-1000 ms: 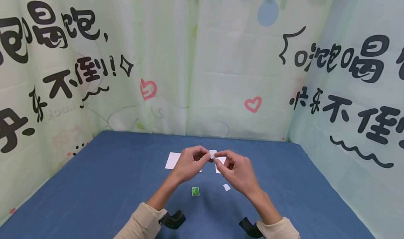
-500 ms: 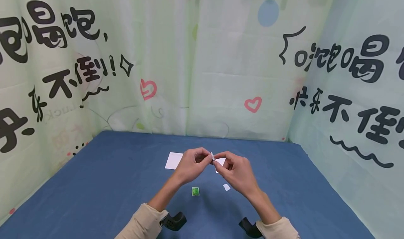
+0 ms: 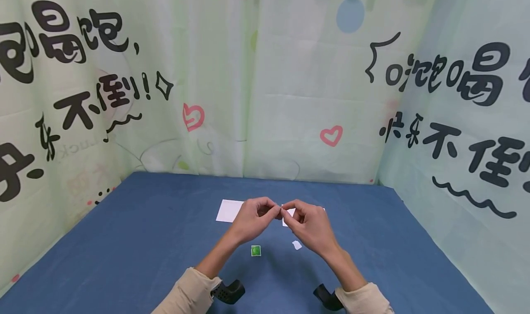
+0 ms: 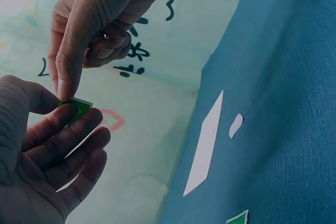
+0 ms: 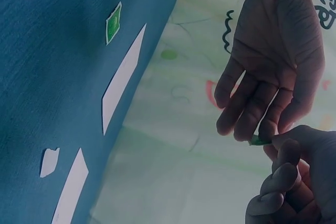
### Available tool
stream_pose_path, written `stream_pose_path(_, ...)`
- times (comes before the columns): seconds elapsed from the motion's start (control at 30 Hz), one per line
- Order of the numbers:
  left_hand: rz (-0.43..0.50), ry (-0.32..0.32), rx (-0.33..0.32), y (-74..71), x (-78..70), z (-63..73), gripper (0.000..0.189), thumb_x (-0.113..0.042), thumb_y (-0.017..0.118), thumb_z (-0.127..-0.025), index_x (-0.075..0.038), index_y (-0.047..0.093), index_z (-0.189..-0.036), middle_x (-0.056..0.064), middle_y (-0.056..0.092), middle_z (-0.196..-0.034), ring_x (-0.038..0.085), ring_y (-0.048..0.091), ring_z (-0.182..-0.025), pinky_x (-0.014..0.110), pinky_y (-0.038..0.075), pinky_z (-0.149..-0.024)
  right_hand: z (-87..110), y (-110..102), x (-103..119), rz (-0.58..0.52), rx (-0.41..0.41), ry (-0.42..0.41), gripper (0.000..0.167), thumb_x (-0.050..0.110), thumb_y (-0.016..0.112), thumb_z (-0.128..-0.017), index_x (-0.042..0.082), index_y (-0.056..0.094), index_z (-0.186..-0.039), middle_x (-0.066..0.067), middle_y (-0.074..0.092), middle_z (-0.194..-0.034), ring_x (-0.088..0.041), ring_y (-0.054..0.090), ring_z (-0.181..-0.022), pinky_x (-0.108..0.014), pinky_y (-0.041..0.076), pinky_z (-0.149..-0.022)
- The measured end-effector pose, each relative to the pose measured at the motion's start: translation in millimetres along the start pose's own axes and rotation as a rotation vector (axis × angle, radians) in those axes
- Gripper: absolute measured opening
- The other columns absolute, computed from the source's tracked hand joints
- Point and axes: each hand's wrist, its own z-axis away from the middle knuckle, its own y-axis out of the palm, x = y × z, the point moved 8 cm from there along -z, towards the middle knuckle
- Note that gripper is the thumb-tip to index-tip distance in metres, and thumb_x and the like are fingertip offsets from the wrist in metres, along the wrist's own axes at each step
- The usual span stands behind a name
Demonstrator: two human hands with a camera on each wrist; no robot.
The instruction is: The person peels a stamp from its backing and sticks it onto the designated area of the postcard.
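Observation:
A small green postage stamp (image 4: 80,107) with a white toothed edge is pinched between both hands over the table. My left hand (image 3: 253,219) holds it between thumb and fingertips, its other fingers spread loosely below in the left wrist view. The thumb and index finger of my right hand (image 3: 309,225) pinch the same stamp at its edge, with the fingertips of both hands meeting there. Fingers cover most of it, though a green sliver shows in the right wrist view. Another green stamp (image 3: 256,250) lies flat on the blue table, nearer to me.
Two white paper rectangles (image 3: 228,211) lie farther back on the blue tabletop (image 3: 165,240), partly behind the hands. A small irregular white paper scrap (image 3: 296,245) sits right of the loose stamp. Printed curtains (image 3: 290,120) enclose the table's back and sides.
The stamp's pale side faced the head camera, then turned edge-on, and now it is hidden behind the fingertips in that view. Both hands have drawn slightly closer together.

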Motion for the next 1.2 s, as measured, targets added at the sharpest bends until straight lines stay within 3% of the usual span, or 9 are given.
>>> stream_pose_path(0.47, -0.024, -0.039, 0.008, 3.9, 11.9, -1.6, 0.017, -0.017, 0.062, -0.102, -0.006, 0.074, -0.098, 0.004, 0.076, -0.090, 0.014, 0.071, -0.082, 0.029, 0.052, -0.069, -0.5, -7, -22, 0.010, -0.018, 0.054, 0.007, 0.005, 0.075, -0.091, 0.006, 0.078, -0.097, 0.012, 0.044, -0.052, -0.001, 0.039, -0.045, -0.025, 0.036, -0.048)
stream_pose_path(0.77, -0.084, -0.027, -0.006, 0.5, 23.7, -1.2, 0.016, -0.015, 0.062, -0.101, -0.007, 0.074, -0.096, 0.003, 0.075, -0.087, 0.012, 0.069, -0.076, 0.028, 0.054, -0.072, -3.1, -16, -45, 0.039, -0.027, 0.135, 0.007, 0.006, 0.074, -0.092, 0.004, 0.077, -0.098, 0.008, 0.049, -0.052, -0.003, 0.042, -0.045, -0.026, 0.035, -0.047)
stream_pose_path(1.0, -0.092, -0.057, 0.025, 2.5, 35.1, -3.5, 0.016, -0.013, 0.062, -0.101, -0.004, 0.074, -0.098, 0.006, 0.075, -0.089, 0.015, 0.068, -0.078, 0.027, 0.050, -0.071, -1.3, -36, -59, 0.040, -0.076, 0.195, 0.007, 0.006, 0.072, -0.094, 0.004, 0.077, -0.098, 0.007, 0.050, -0.050, -0.006, 0.052, -0.048, -0.027, 0.040, -0.050)
stream_pose_path(1.2, -0.133, -0.077, 0.042, 8.5, 42.7, -10.5, 0.016, -0.013, 0.061, -0.101, -0.003, 0.074, -0.098, 0.003, 0.073, -0.087, 0.012, 0.064, -0.078, 0.028, 0.050, -0.071, -0.2, -45, -80, 0.036, -0.076, 0.300, 0.012, 0.011, 0.070, -0.097, 0.003, 0.076, -0.102, -0.003, 0.055, -0.053, -0.009, 0.049, -0.046, -0.028, 0.037, -0.049)
